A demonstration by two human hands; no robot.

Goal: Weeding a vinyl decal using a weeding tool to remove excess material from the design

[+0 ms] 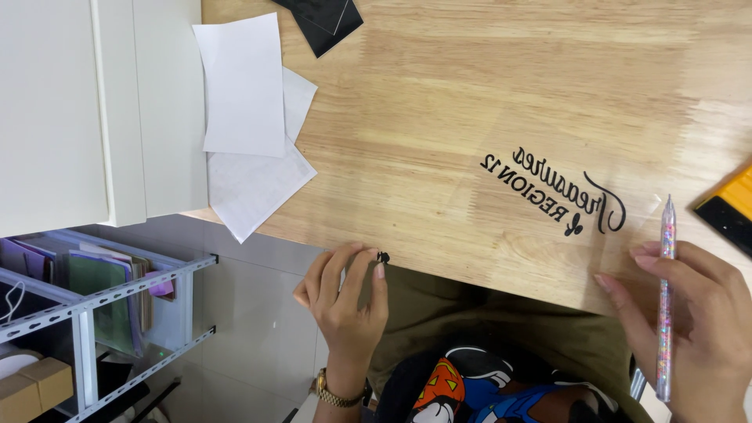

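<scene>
At the wooden bench (470, 94) edge, left hand (348, 301) pinching a tiny black vinyl scrap (383, 257); right hand (693, 313) gripping a glittery slim pen (666, 298) beside the clear glossy film (548, 204).

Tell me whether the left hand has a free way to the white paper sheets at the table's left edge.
Probably yes: the left hand pinches a tiny black scrap at the table edge, and only bare wood lies between it and the white paper sheets.

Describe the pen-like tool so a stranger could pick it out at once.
Start at the wooden table and go to its near right corner, beside the clear sheet with black lettering. There the right hand holds a slim tool upright. Unlike the yellow and black scraper nearby, it is transparent and filled with glitter.
</scene>
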